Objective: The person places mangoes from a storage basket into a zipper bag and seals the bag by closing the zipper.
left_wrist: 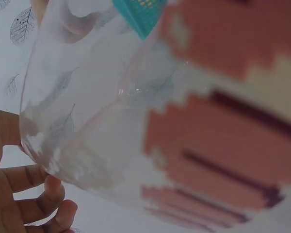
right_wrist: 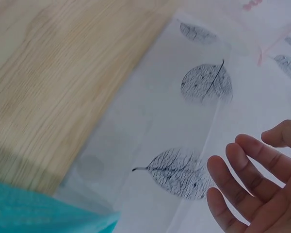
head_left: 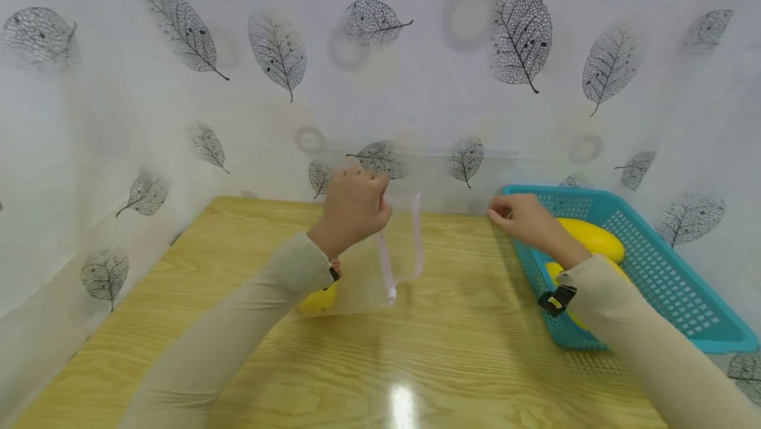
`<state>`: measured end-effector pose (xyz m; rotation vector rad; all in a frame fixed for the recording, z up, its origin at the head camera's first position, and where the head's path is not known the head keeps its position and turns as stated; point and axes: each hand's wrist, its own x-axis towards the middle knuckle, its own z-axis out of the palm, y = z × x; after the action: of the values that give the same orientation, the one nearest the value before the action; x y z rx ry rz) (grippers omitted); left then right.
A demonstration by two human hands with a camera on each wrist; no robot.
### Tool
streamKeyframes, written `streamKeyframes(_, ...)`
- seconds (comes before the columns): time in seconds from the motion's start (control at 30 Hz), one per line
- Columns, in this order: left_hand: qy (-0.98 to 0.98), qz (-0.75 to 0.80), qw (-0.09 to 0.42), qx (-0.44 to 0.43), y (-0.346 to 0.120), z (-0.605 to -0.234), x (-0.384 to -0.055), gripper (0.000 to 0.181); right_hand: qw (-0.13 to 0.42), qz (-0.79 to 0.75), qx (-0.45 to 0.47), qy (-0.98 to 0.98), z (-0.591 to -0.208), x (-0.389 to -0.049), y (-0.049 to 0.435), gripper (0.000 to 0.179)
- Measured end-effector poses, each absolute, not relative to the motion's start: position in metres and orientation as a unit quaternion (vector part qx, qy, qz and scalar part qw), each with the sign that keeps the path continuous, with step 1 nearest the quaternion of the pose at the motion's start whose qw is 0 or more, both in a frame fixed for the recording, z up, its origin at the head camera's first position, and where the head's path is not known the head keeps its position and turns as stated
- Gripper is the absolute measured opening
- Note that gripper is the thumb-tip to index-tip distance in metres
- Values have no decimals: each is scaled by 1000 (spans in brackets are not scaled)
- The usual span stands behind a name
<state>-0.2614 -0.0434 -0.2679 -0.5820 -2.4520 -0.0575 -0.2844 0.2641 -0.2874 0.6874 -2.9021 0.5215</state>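
Observation:
My left hand [head_left: 355, 204] pinches the rim of a clear zip bag [head_left: 359, 280] and holds it up over the table. A pink zip strip [head_left: 385, 260] with a white slider runs down the bag's side. A yellow rounded thing [head_left: 321, 299] shows low in or behind the bag; the sleeve partly covers it. Reddish-brown printing [left_wrist: 223, 150] on the bag fills much of the left wrist view. Beside the teal basket's left rim is my right hand [head_left: 526, 214]; in the right wrist view its loosely bent fingers [right_wrist: 252, 165] hold nothing.
The teal plastic basket [head_left: 672, 264] stands at the right, holding yellow oblong things [head_left: 594, 238] partly hidden by the right forearm. A wood-grain table [head_left: 458, 350] lies beneath. White leaf-printed sheeting [head_left: 410, 105] hangs behind the table and along its sides.

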Motion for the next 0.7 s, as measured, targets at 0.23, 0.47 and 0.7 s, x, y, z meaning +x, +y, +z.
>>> streamKeyframes(0.23, -920, -18, 312, -236, -46, -270, -262, 5, 32, 139, 197, -970, -284, -289, 297, 23)
streamKeyframes(0.47, -924, -24, 298, -240, -47, -270, -262, 10, 16, 101, 195, -975, -287, -300, 338, 18)
streamKeyframes(0.7, -925, -24, 289, -244, -46, -273, -263, 10, -27, 58, 176, -982, -299, -314, 381, 24)
